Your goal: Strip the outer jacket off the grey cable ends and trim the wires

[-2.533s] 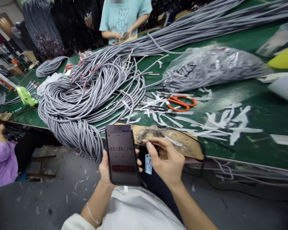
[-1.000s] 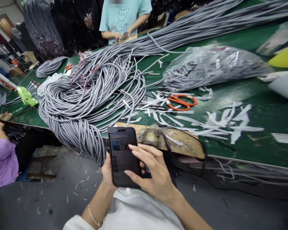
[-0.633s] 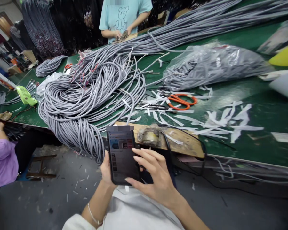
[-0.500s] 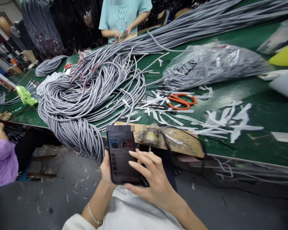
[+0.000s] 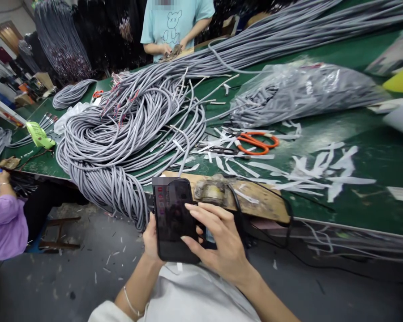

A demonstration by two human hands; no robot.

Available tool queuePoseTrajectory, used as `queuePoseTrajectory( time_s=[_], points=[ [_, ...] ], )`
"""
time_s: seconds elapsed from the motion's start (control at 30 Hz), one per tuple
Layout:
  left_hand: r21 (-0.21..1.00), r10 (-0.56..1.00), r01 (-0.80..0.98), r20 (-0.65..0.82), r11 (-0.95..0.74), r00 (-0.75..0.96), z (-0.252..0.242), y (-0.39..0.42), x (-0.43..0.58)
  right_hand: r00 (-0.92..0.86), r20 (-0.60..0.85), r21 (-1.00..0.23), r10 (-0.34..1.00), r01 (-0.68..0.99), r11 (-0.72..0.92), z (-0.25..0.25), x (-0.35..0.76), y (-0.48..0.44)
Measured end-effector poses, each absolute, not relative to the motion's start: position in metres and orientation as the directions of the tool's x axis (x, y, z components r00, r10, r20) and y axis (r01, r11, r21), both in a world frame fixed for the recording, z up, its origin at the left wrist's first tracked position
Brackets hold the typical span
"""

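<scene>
A black smartphone [image 5: 174, 228] is held upright over my lap, its screen mostly dark with a few faint coloured icons. My left hand [image 5: 152, 241] grips it from the left and from behind, with fingertips showing past its right edge. My right hand [image 5: 223, 241] is at the phone's right side, fingers stretched and spread apart over the screen edge. Whether a fingertip touches the glass I cannot tell. Just beyond the phone, a worn wooden board [image 5: 268, 205] carries a small grimy metal device [image 5: 212, 191] at the table's edge.
Coiled grey cables [image 5: 104, 138] cover the green table [image 5: 352, 138] at left. Orange-handled scissors [image 5: 258, 143] lie among white strips [image 5: 342, 165], near a clear bag of grey cable pieces [image 5: 309, 94]. One person [image 5: 176, 27] stands across the table; another [image 5: 6, 219] sits at left.
The phone screen has gone from a lit page with pictures to a darker display. My right hand's fingers have shifted slightly up and right, and its thumb has lifted. The view has moved slightly.
</scene>
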State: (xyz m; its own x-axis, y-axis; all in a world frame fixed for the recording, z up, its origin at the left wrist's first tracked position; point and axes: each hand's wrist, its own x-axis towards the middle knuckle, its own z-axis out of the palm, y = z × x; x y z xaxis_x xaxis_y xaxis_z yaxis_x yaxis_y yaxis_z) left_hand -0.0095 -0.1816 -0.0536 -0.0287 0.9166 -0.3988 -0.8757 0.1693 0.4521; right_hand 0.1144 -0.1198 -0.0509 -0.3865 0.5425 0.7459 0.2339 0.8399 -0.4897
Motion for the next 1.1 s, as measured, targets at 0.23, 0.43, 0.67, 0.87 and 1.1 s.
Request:
queuePoseTrajectory(
  time_s=[0.23, 0.43, 0.67, 0.87, 1.1],
  points=[
    [0.462, 0.898, -0.881, -0.423, 0.101, -0.119, -0.059, -0.182, -0.009, -0.478, 0.746, -0.401, 0.463, 0.233, 0.886, -0.043, 0.107, -0.118],
    [0.473, 0.887, -0.878, -0.432, 0.068, -0.164, -0.062, -0.183, -0.008, -0.545, 0.726, -0.343, 0.419, 0.241, 0.908, -0.04, 0.103, -0.115],
    [0.457, 0.907, -0.875, -0.418, 0.162, -0.05, -0.053, -0.18, -0.005, -0.261, 0.761, -0.492, 0.594, 0.366, 0.79, -0.041, 0.114, -0.111],
    [0.483, 0.897, -0.871, -0.417, 0.086, -0.143, -0.057, -0.18, -0.006, -0.383, 0.763, -0.437, 0.52, 0.286, 0.853, -0.036, 0.109, -0.113],
    [0.537, 0.885, -0.843, -0.411, 0.043, -0.218, -0.061, -0.181, -0.006, -0.508, 0.735, -0.376, 0.448, 0.245, 0.894, -0.037, 0.101, -0.111]
  ],
)
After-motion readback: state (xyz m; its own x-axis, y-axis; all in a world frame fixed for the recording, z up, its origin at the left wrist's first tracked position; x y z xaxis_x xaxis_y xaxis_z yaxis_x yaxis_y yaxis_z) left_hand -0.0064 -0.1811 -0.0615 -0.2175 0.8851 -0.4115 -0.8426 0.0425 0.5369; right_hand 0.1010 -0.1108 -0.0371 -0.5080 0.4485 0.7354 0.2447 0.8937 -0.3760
